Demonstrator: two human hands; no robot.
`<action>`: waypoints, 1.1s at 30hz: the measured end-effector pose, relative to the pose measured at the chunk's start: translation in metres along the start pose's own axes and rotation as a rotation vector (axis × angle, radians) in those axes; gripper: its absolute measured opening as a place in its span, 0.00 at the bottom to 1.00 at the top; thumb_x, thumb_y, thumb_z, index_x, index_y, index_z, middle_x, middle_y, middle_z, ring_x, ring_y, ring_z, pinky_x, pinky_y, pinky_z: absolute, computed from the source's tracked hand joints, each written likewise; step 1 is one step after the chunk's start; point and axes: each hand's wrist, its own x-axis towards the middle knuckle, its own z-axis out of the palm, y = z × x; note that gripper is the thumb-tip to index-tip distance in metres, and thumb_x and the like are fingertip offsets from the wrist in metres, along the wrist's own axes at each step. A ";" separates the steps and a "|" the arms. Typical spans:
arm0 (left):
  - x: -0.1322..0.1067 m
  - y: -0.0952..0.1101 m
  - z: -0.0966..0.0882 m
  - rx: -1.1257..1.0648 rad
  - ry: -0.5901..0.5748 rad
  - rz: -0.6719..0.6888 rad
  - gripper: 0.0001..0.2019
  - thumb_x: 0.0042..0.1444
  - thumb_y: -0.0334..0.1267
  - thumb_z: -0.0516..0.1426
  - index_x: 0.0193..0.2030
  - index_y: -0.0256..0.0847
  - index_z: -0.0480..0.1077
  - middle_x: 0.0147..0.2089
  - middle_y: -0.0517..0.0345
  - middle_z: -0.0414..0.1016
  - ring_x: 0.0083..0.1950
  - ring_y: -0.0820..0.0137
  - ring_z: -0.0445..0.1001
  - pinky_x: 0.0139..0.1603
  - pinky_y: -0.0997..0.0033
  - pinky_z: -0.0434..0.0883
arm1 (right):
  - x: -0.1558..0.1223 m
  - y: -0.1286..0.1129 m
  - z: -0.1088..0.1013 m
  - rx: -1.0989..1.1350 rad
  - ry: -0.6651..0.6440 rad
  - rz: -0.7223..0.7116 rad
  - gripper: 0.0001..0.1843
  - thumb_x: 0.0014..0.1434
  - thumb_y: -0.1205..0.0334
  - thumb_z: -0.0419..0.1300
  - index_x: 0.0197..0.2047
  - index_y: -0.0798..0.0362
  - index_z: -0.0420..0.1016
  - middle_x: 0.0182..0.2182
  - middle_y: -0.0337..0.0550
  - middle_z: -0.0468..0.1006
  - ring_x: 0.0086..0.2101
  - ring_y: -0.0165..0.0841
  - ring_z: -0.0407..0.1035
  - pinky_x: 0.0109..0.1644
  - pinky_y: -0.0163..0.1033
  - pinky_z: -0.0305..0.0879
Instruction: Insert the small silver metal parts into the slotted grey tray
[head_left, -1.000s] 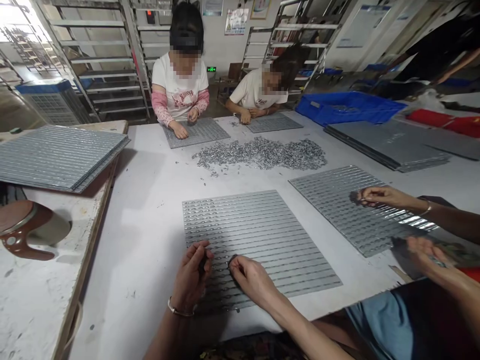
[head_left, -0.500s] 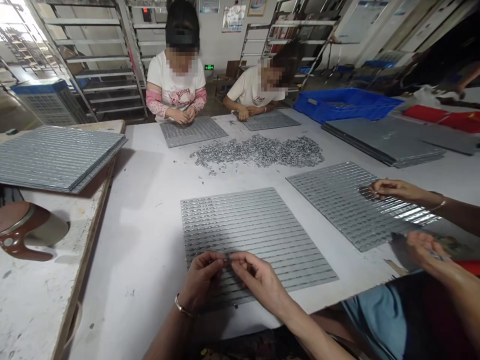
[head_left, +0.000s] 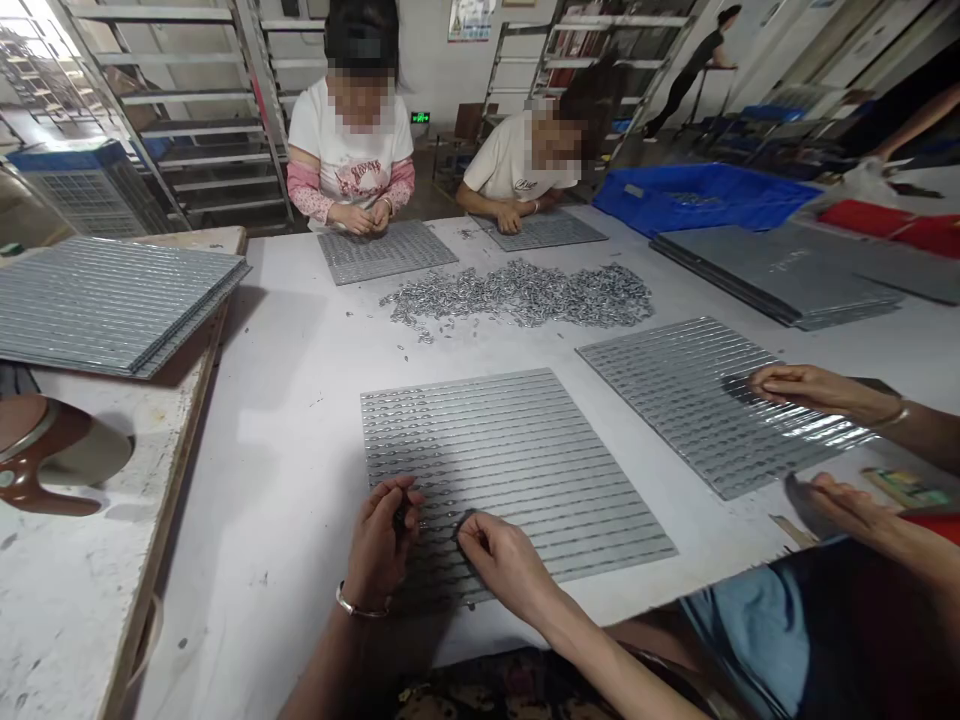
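Observation:
A grey board [head_left: 525, 450] with shiny parallel strips lies flat in front of me. Small pointed oval metal pieces sit along the rows on its left part. My left hand [head_left: 381, 545], with a bracelet at the wrist, is curled over the board's left edge; whatever lies within its fingers is too dark to make out. To its right, my right hand [head_left: 506, 560] pinches with thumb and forefinger down at a strip. Anything between those fingertips is hidden. Farther back lies a loose pile of the metal pieces [head_left: 525, 293].
A co-worker's hands [head_left: 817, 385] work at another striped board [head_left: 675, 400] on the right. Two people sit across the table with boards. Around are a blue bin [head_left: 705, 200], stacked grey sheets [head_left: 765, 265], stacked striped boards [head_left: 112, 300] and a brown-lidded jug [head_left: 60, 455].
My hands, fingertips together earlier, are now apart. The left has drawn back leftward and turned; the right has lowered its fingertips to the board. A person now shows at the far back right.

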 end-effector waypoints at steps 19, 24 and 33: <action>-0.007 -0.015 0.006 0.093 -0.373 -0.185 0.17 0.44 0.43 0.72 0.38 0.36 0.77 0.24 0.64 0.70 0.20 0.81 0.56 0.19 0.80 0.51 | -0.013 -0.033 -0.031 0.170 0.176 -0.118 0.14 0.66 0.51 0.56 0.33 0.50 0.75 0.24 0.37 0.73 0.25 0.30 0.65 0.31 0.35 0.62; -0.007 -0.018 0.005 0.116 -0.396 -0.168 0.13 0.47 0.41 0.69 0.34 0.39 0.72 0.18 0.68 0.65 0.17 0.80 0.52 0.17 0.78 0.48 | -0.008 -0.028 -0.025 0.214 0.143 -0.147 0.12 0.65 0.54 0.57 0.39 0.51 0.77 0.27 0.39 0.77 0.26 0.31 0.67 0.32 0.35 0.63; -0.008 -0.020 0.005 0.295 -0.372 -0.133 0.19 0.48 0.50 0.71 0.34 0.39 0.70 0.16 0.69 0.64 0.15 0.81 0.51 0.16 0.78 0.47 | 0.002 -0.031 -0.028 0.490 -0.078 0.124 0.18 0.60 0.46 0.60 0.31 0.53 0.73 0.22 0.34 0.66 0.24 0.28 0.57 0.29 0.34 0.54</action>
